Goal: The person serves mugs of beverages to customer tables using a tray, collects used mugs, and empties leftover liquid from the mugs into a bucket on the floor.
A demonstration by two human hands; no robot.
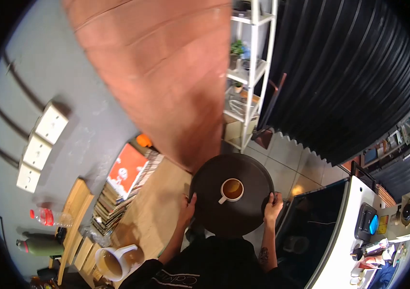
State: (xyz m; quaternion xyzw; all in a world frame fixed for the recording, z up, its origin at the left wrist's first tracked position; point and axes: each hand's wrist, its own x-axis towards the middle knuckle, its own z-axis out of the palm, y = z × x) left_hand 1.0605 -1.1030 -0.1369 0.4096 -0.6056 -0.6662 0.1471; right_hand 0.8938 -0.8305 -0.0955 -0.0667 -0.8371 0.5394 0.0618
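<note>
A round dark tray [231, 216] is held level in front of my body, one hand at each side. On it, a little above its middle, stands a white cup [224, 198] of brown drink, its handle toward me. My left hand [187, 207] grips the tray's left rim, with the thumb on the near side. At the right rim, my right hand [273, 206] is closed around the edge. Most of the fingers under the tray are hidden.
To the left is a wooden counter [161, 197] with a white pitcher [111, 266] and a row of records [106, 209]. A brick column [166, 72] rises ahead. A white shelf rack [249, 86] stands beyond it. At right is a white counter [344, 231] with appliances.
</note>
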